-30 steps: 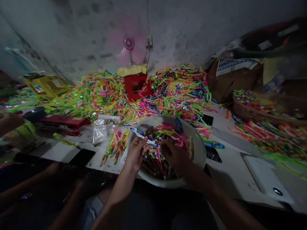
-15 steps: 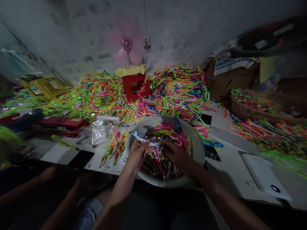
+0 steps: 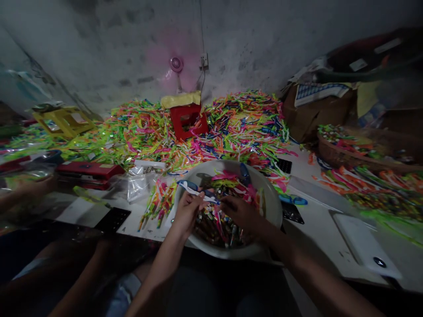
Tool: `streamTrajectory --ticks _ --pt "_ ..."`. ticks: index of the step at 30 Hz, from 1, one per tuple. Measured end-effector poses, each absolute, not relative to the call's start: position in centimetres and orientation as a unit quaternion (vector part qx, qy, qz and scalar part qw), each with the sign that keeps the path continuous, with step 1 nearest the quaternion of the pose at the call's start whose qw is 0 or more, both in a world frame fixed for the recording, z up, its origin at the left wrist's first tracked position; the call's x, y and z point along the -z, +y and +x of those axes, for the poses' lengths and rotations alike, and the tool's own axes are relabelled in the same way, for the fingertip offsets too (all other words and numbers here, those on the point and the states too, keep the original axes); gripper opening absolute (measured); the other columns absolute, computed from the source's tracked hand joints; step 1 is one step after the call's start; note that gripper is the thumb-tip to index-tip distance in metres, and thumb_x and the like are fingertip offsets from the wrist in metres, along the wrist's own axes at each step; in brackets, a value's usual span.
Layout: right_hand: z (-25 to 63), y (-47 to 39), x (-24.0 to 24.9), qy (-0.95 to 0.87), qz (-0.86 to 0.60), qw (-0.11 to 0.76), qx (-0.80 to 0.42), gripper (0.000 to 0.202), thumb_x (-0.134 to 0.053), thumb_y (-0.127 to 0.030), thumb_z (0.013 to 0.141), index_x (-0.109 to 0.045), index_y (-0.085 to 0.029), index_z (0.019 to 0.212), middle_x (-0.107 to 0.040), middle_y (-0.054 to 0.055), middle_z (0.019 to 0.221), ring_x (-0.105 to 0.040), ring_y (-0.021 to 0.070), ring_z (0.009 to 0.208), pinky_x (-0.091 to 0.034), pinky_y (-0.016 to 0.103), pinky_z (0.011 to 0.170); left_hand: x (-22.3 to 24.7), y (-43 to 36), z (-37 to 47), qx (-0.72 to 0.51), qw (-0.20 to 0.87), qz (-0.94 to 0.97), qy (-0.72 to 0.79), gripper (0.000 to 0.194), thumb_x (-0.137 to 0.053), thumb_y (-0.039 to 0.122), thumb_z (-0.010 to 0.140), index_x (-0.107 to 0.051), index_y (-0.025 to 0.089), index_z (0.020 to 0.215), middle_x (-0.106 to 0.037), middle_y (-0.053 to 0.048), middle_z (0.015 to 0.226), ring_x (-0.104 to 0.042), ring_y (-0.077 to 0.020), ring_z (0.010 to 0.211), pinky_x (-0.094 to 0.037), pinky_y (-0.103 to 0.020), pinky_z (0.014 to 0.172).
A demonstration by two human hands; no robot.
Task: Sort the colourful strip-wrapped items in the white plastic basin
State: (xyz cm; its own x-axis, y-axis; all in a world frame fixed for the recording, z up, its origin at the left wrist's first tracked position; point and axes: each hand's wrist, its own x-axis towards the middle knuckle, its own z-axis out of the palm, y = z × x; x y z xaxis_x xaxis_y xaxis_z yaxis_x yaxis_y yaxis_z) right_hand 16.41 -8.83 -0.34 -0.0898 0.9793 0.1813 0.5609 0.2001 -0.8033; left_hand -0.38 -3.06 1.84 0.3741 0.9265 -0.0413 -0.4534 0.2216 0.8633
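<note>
My left hand [image 3: 187,208] is closed in a pinch around a slim blue-and-white plastic piece [image 3: 194,190], which lies slantwise over the bowl. My right hand [image 3: 240,213] has its fingers bent together at the right end of that piece; the exact contact at the fingertips is too dark to make out. Below both hands stands a wide pale bowl [image 3: 276,211]. In it lie many small dark and coloured parts [image 3: 211,224], with pink and yellow-green strips among them and a blue piece [image 3: 245,174] leaning on the far rim.
Bright plastic pieces [image 3: 139,127] are heaped along the wall around a red stool [image 3: 189,123]. A pink fan [image 3: 176,64] runs behind it. Left are a red box [image 3: 89,172] and a co-worker's arm [image 3: 20,193]. A white case [image 3: 365,242] and a brown basket [image 3: 357,156] stand right.
My hands stay nearly in place, and the blue-and-white piece has shifted only slightly. At the left, a co-worker's hand has come up over the table beside green pieces.
</note>
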Motion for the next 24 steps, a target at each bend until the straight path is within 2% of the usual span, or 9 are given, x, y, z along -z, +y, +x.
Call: streamTrajectory --ticks 4,7,9,13,16,18,20,22,24 --pt "16.0 -9.2 1.1 -0.752 -0.577 0.223 -0.228 0.030 -0.046 -0.040 0.086 -0.062 -0.021 0.102 -0.063 0.007 0.099 -0.057 0.0205 0.089 -0.041 0.029 0.076 -2.4 0.0 -4.3 -0.563 0.635 0.391 0.356 0.031 -0.067 0.034 0.069 -0.057 0.024 0.097 -0.065 0.003 0.081 -0.060 -0.0099 0.073 -0.045 -0.017 0.061" --pt "15.4 -9.8 1.3 -0.803 -0.556 0.118 -0.179 0.025 -0.055 -0.034 0.081 -0.063 -0.020 0.100 -0.061 0.009 0.099 -0.059 0.0199 0.081 -0.040 0.028 0.069 -1.8 3.5 -8.5 -0.555 0.540 0.446 0.449 0.037 -0.066 0.041 0.067 -0.060 0.023 0.099 -0.065 0.003 0.083 -0.058 -0.0084 0.067 -0.043 -0.016 0.059" --pt "15.3 -10.1 1.4 -0.803 -0.565 0.099 -0.163 0.023 -0.057 -0.032 0.079 -0.062 -0.019 0.098 -0.062 0.009 0.095 -0.058 0.0182 0.075 -0.038 0.025 0.062 -0.6 5.7 -10.9 -0.504 0.452 0.512 0.529 0.040 -0.067 0.040 0.066 -0.061 0.020 0.100 -0.066 -0.001 0.087 -0.059 -0.0112 0.070 -0.044 -0.019 0.061" --pt "15.4 -10.0 1.6 -0.771 -0.599 0.119 -0.179 0.010 -0.061 -0.028 0.075 -0.061 -0.018 0.078 -0.062 0.003 0.068 -0.053 0.0140 0.057 -0.030 0.023 0.050 2.2 8.6 -12.9 -0.432 0.363 0.565 0.601 0.045 -0.067 0.031 0.066 -0.059 0.012 0.106 -0.067 -0.009 0.081 -0.061 -0.0182 0.068 -0.047 -0.029 0.066" --pt "15.6 -9.7 1.6 -0.762 -0.607 0.134 -0.184 0.003 -0.061 -0.021 0.072 -0.059 -0.018 0.073 -0.060 0.002 0.065 -0.051 0.0127 0.054 -0.029 0.022 0.049 2.8 8.6 -12.3 -0.432 0.343 0.572 0.607 0.049 -0.064 0.029 0.069 -0.054 0.010 0.113 -0.064 -0.016 0.099 -0.061 -0.0236 0.086 -0.046 -0.035 0.077" --pt "15.6 -9.4 1.4 -0.755 -0.605 0.173 -0.185 0.006 -0.056 -0.021 0.077 -0.061 -0.018 0.079 -0.063 0.003 0.073 -0.055 0.0145 0.062 -0.035 0.023 0.055 2.0 7.3 -11.1 -0.454 0.324 0.590 0.583 0.048 -0.058 0.033 0.075 -0.050 0.014 0.118 -0.056 -0.015 0.119 -0.054 -0.0231 0.105 -0.041 -0.034 0.089" --pt "15.5 -9.2 0.9 -0.744 -0.586 0.255 -0.196 0.016 -0.049 -0.021 0.081 -0.061 -0.019 0.091 -0.065 0.005 0.089 -0.059 0.0171 0.078 -0.041 0.026 0.068 0.5 5.1 -9.3 -0.478 0.319 0.623 0.531 0.045 -0.050 0.038 0.080 -0.048 0.018 0.121 -0.049 -0.010 0.128 -0.047 -0.0200 0.115 -0.036 -0.031 0.096" --pt "15.5 -9.0 0.5 -0.727 -0.555 0.341 -0.215 0.023 -0.046 -0.021 0.083 -0.058 -0.020 0.102 -0.062 0.007 0.105 -0.056 0.0189 0.096 -0.041 0.030 0.083 -1.0 2.5 -7.2 -0.458 0.353 0.664 0.475 0.045 -0.046 0.042 0.082 -0.048 0.020 0.121 -0.051 -0.008 0.126 -0.048 -0.0190 0.114 -0.036 -0.031 0.096" --pt "15.6 -8.9 0.1 -0.708 -0.532 0.395 -0.245 0.028 -0.045 -0.022 0.083 -0.053 -0.020 0.110 -0.057 0.007 0.114 -0.051 0.0190 0.107 -0.038 0.032 0.091 -2.0 0.1 -4.8 -0.371 0.416 0.713 0.426 0.047 -0.051 0.042 0.079 -0.049 0.019 0.120 -0.055 -0.008 0.120 -0.052 -0.0199 0.107 -0.039 -0.031 0.093"
